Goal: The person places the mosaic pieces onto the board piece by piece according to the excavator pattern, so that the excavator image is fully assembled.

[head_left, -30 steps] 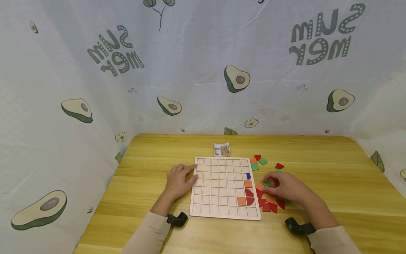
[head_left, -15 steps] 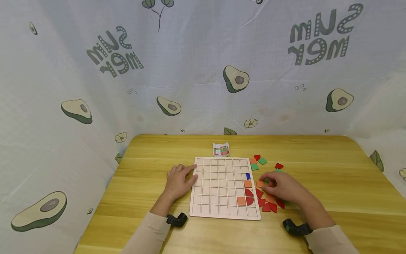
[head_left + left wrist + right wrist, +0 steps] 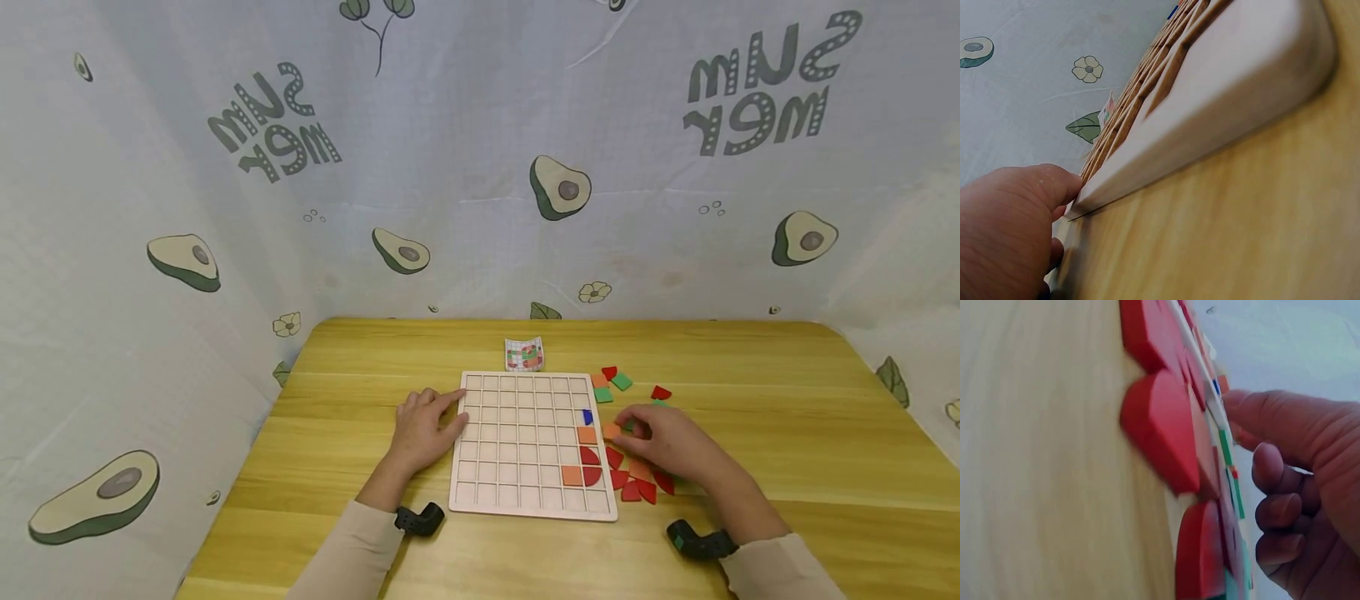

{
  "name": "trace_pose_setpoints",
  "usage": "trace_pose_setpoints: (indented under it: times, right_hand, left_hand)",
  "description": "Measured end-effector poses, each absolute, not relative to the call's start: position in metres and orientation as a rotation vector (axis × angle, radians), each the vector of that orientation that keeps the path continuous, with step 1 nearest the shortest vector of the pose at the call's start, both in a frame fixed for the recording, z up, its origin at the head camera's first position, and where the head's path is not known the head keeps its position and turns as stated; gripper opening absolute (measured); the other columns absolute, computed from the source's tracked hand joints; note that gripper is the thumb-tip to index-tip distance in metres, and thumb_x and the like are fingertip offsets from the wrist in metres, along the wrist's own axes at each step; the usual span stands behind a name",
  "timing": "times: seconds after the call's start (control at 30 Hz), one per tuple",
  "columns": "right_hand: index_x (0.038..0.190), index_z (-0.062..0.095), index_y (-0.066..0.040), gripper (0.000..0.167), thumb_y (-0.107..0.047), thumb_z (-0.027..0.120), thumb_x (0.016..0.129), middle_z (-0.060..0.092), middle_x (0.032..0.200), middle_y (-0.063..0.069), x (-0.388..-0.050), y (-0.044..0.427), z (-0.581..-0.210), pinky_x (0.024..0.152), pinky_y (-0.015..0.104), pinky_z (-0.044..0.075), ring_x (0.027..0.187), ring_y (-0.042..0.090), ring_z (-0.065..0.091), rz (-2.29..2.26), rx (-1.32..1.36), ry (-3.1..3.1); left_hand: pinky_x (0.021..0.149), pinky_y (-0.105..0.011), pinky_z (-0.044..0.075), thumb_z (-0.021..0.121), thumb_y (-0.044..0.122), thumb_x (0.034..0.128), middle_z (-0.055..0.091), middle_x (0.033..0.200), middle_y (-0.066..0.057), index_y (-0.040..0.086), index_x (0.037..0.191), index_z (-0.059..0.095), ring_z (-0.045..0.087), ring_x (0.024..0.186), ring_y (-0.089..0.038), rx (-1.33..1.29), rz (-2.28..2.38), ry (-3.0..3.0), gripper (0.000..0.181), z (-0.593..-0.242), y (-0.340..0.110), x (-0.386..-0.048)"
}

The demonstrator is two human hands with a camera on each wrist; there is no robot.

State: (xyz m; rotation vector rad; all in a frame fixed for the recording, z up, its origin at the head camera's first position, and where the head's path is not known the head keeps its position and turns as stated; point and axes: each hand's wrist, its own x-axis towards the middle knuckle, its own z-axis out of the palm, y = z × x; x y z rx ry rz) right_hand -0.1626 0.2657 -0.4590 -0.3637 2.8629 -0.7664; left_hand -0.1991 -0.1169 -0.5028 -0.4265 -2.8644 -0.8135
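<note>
My left hand (image 3: 423, 429) rests at the left edge of a pale wooden grid board (image 3: 517, 442), its index finger and thumb touching the rim. In the left wrist view the thumb (image 3: 1054, 184) lies against the board's edge (image 3: 1166, 147). My right hand (image 3: 671, 437) pinches an orange square tile (image 3: 611, 430) between thumb and index finger, just right of the board. In the board's right-hand cells sit a blue tile (image 3: 587, 417), two orange squares (image 3: 587, 435) and two red curved tiles (image 3: 590, 455).
Several loose red (image 3: 647, 491), orange and green tiles lie beneath and around the right hand. More tiles, among them a green square (image 3: 622, 381), are near the board's upper right corner. A small patterned card (image 3: 524, 354) stands behind the board. A printed curtain hangs behind the table.
My right hand has shifted slightly left, carrying the orange square tile out of the pile towards the board's right edge. The left hand has stayed in place.
</note>
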Motion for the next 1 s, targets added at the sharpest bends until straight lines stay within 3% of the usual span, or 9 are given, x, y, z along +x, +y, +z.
trace_pose_setpoints:
  times: [0.27, 0.53, 0.8, 1.0]
  right_hand:
    - [0.106, 0.074, -0.016, 0.027, -0.036, 0.079, 0.089, 0.052, 0.073, -0.009, -0.157, 0.242, -0.458, 0.058, 0.022, 0.038, 0.063, 0.005, 0.044, -0.822, -0.467, 2.833]
    - [0.098, 0.069, -0.02, 0.018, -0.032, 0.079, 0.089, 0.047, 0.067, -0.011, -0.149, 0.221, -0.462, 0.055, 0.021, 0.035, 0.06, 0.001, 0.041, -0.841, -0.602, 2.786]
    - [0.104, 0.071, -0.018, 0.02, -0.032, 0.076, 0.091, 0.048, 0.068, -0.01, -0.146, 0.212, -0.464, 0.056, 0.021, 0.037, 0.06, 0.002, 0.041, -0.79, -0.552, 2.838]
    - [0.1, 0.071, -0.021, 0.013, -0.031, 0.076, 0.092, 0.047, 0.067, -0.01, -0.146, 0.211, -0.462, 0.056, 0.021, 0.036, 0.06, 0.002, 0.041, -0.802, -0.559, 2.822]
  left_hand:
    - [0.075, -0.033, 0.025, 0.066, 0.04, 0.0954, 0.056, 0.089, 0.002, 0.026, 0.136, 0.067, 0.037, 0.08, -0.014, -0.421, -0.812, -2.851, 0.043, -0.502, -0.116, -0.199]
    - [0.075, -0.033, 0.025, 0.065, 0.041, 0.0958, 0.056, 0.089, 0.002, 0.027, 0.136, 0.068, 0.038, 0.081, -0.014, -0.418, -0.817, -2.851, 0.043, -0.503, -0.116, -0.199]
    - [0.076, -0.034, 0.026, 0.065, 0.041, 0.0957, 0.056, 0.09, 0.002, 0.027, 0.137, 0.067, 0.037, 0.081, -0.015, -0.422, -0.81, -2.859, 0.043, -0.502, -0.116, -0.199]
    - [0.075, -0.033, 0.025, 0.065, 0.042, 0.0955, 0.054, 0.088, 0.003, 0.027, 0.137, 0.067, 0.036, 0.08, -0.014, -0.423, -0.803, -2.859, 0.044, -0.504, -0.117, -0.2]
